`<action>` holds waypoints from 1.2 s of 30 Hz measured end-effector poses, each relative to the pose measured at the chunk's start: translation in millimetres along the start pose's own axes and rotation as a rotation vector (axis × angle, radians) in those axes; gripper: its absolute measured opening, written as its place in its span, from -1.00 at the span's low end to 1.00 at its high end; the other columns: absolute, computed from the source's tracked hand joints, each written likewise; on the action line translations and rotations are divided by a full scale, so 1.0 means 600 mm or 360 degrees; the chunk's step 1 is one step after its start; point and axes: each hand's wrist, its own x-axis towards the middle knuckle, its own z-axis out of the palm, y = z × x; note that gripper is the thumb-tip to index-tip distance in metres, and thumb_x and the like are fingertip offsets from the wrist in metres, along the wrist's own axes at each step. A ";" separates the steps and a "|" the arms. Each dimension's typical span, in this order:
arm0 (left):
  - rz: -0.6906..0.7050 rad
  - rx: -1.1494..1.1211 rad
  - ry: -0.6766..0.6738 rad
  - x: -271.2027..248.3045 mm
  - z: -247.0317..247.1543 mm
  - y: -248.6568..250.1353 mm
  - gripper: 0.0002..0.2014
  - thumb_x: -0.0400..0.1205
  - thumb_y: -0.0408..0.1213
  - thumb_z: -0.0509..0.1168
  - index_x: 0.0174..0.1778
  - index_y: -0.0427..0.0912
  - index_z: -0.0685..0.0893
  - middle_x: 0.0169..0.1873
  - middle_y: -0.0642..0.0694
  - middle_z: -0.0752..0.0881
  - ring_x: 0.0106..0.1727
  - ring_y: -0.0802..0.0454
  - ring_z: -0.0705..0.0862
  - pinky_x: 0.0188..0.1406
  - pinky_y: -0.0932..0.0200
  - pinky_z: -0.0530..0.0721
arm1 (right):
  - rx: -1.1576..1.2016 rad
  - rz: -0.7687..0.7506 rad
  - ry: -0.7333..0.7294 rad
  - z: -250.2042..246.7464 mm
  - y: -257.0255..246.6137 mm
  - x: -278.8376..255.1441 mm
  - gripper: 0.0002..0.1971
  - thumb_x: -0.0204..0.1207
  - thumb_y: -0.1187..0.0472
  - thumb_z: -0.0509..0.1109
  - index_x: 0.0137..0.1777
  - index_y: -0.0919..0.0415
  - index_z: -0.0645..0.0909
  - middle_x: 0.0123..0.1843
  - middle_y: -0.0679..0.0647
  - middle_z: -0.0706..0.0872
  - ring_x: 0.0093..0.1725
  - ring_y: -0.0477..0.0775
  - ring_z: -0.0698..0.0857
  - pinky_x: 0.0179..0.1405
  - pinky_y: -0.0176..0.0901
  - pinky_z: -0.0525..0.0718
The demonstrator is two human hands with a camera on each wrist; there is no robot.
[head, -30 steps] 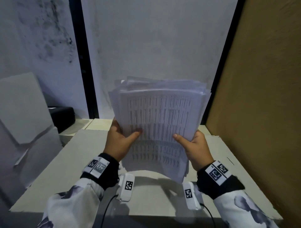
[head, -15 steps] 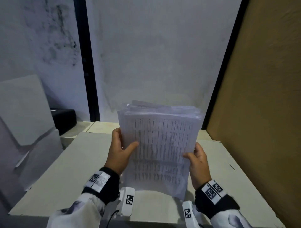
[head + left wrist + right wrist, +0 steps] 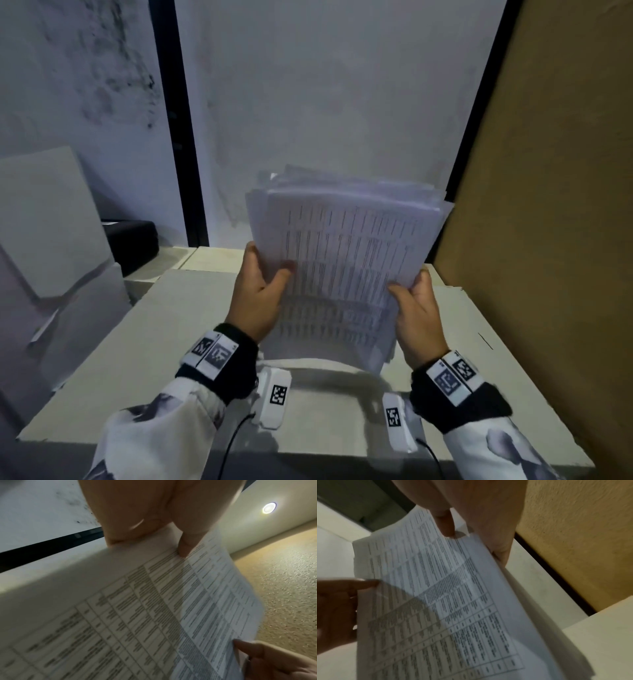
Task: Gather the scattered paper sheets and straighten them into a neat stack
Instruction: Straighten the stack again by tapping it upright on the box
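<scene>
A thick stack of printed paper sheets (image 3: 346, 260) stands nearly upright over the white table (image 3: 144, 346), its lower edge bowed toward me just above the surface. My left hand (image 3: 260, 291) grips the stack's left edge, thumb on the front page. My right hand (image 3: 416, 308) grips the right edge the same way. The top edges are uneven, with sheets fanned out. In the left wrist view the table-printed front page (image 3: 154, 608) fills the frame under my thumb; the right wrist view shows that page (image 3: 436, 595) with both thumbs on it.
A grey wall with a black vertical strip (image 3: 181, 137) rises behind the table. A brown board (image 3: 548, 205) closes the right side. Tilted grey panels (image 3: 48, 222) and a black box (image 3: 133, 240) sit at the left.
The stack dropped toward the table half a second ago and has since risen slightly, with both hands keeping hold of its side edges. The head view shifted a little.
</scene>
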 end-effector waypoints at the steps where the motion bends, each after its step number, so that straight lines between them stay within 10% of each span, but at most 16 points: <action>1: -0.0048 -0.0035 0.0007 -0.011 -0.003 -0.009 -0.62 0.69 -0.30 0.34 0.36 0.09 0.44 0.23 0.15 0.66 0.27 0.24 0.64 0.21 0.17 0.66 | -0.0045 0.0030 -0.0028 -0.004 0.005 -0.010 -0.70 0.74 0.39 0.21 0.32 -0.01 0.45 0.27 0.03 0.69 0.27 0.03 0.70 0.15 0.00 0.73; 13: 0.0033 -0.0014 0.0097 0.000 -0.003 0.021 -0.58 0.64 -0.31 0.41 0.29 0.17 0.42 0.15 0.19 0.63 0.19 0.32 0.65 0.18 0.08 0.74 | -0.0083 0.0117 -0.0052 -0.004 0.012 -0.004 -0.68 0.70 0.41 0.29 0.31 0.00 0.56 0.22 0.06 0.77 0.27 0.11 0.74 0.13 0.01 0.77; 18: -0.0003 -0.0023 0.0463 0.041 0.015 0.072 -0.32 0.36 0.20 0.55 0.28 -0.06 0.51 0.14 -0.01 0.70 0.16 0.00 0.71 0.09 0.09 0.70 | -0.0088 0.0052 -0.0043 -0.005 0.005 0.003 -0.62 0.63 0.48 0.32 0.27 -0.02 0.52 0.23 0.08 0.73 0.26 0.12 0.72 0.07 -0.03 0.76; 22: -0.0217 -0.0077 0.0649 0.084 0.037 0.099 -0.32 0.17 0.43 0.51 -0.08 -0.08 0.64 -0.03 -0.04 0.75 -0.02 -0.02 0.70 -0.05 0.14 0.62 | -0.0125 -0.0062 0.0005 0.007 -0.003 0.005 -0.52 0.57 0.54 0.34 0.23 -0.10 0.50 0.19 0.01 0.71 0.21 -0.02 0.70 0.06 -0.10 0.74; 28: -0.0040 -0.0107 0.0763 0.088 0.053 0.081 -0.75 0.50 -0.04 0.52 -0.22 -0.10 0.64 -0.30 0.04 0.64 -0.27 0.07 0.58 -0.23 0.24 0.57 | -0.0180 -0.0145 0.0036 0.009 -0.001 0.004 -0.52 0.58 0.51 0.35 0.39 0.04 0.43 0.18 -0.05 0.68 0.20 -0.12 0.67 0.03 -0.20 0.71; 36: 0.0054 -0.0031 0.0896 0.121 0.051 0.068 -0.91 0.58 -0.30 0.38 -0.13 -0.03 0.60 -0.12 -0.09 0.74 -0.06 -0.08 0.71 -0.11 0.26 0.62 | -0.0273 -0.0202 0.0003 0.011 0.005 0.012 -0.53 0.59 0.42 0.43 0.36 -0.03 0.43 0.15 -0.13 0.69 0.07 -0.32 0.73 -0.17 -0.38 0.78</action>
